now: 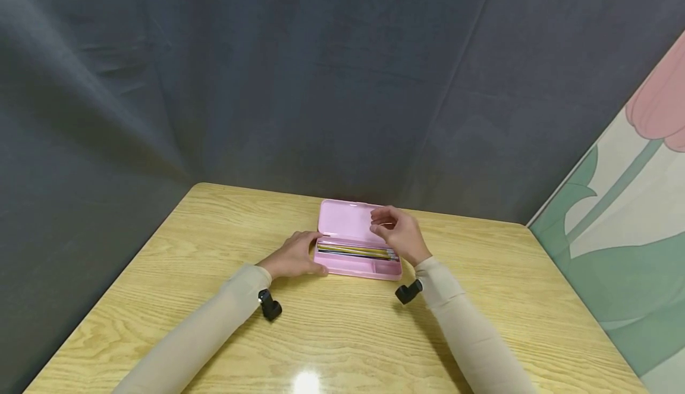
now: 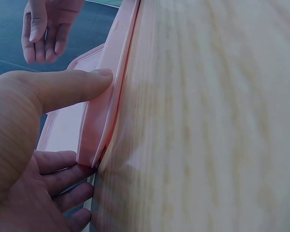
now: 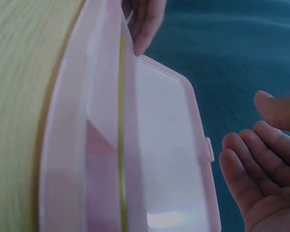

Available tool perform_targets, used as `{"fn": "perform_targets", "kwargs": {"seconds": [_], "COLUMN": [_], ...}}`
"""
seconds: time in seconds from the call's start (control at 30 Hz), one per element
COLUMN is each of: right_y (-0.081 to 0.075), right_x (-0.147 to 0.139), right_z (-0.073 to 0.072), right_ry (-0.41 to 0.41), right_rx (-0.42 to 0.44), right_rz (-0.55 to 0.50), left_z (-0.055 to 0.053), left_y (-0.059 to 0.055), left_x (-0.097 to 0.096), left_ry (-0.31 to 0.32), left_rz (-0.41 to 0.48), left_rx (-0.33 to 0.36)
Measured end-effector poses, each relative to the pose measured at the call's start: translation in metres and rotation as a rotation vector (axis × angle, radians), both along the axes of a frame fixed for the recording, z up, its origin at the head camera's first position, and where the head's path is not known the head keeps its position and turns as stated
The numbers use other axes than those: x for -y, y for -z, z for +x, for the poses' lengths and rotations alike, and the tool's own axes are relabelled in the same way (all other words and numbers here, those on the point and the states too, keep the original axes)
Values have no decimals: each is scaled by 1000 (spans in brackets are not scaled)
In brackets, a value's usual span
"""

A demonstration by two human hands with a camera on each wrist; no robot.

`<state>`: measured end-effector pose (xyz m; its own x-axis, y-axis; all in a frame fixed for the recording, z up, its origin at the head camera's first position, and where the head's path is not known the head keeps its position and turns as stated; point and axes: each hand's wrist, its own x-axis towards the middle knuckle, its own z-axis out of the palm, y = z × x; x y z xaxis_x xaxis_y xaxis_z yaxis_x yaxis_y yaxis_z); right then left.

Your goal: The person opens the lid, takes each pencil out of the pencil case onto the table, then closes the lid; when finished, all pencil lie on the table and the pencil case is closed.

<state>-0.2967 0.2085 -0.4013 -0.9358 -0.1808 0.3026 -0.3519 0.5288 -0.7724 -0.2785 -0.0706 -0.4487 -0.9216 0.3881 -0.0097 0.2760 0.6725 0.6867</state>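
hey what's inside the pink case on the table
Several slender pencils, including a yellow one, lie lengthwise in the open pink case. Whatever is beneath them is covered and can't be seen.

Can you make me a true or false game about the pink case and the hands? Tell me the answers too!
1. The pink case is open, with its lid tipped back. True.
2. The right hand is holding a ruler. False: it holds nothing.
3. The left hand touches the pink case. True.
4. The pencils lie in the lid. False: they lie in the bottom half.
5. At least one of the pencils looks yellow. True.
6. The table is plain black. False: it is yellowish with wood grain.
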Motion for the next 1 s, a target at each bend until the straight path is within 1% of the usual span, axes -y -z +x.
{"fn": "perform_targets", "kwargs": {"seconds": [0.1, 0.2, 0.33, 0.47, 0.67, 0.83, 1.0], "right_y": [5, 12, 25, 34, 38, 39, 39], "right_x": [6, 12, 16, 19, 20, 19, 20], "right_z": [0, 0, 0, 1, 2, 2, 2], "right_ry": [-22, -63, -105, -114, -139, -139, -141], "right_rx": [7, 14, 51, 99, 105, 100, 115], "right_rz": [18, 58, 136, 194, 242, 264, 279], "left_z": [0, 0, 0, 0, 0, 0, -1], "left_y": [-1, -1, 0, 0, 0, 1, 3], "left_x": [0, 0, -1, -1, -1, -2, -1], "left_ry": [-2, -4, -2, -6, -8, -6, -7], "left_rz": [-4, 2, 11, 14, 19, 18, 25], "left_rx": [1, 3, 14, 19, 16, 9, 10]}}
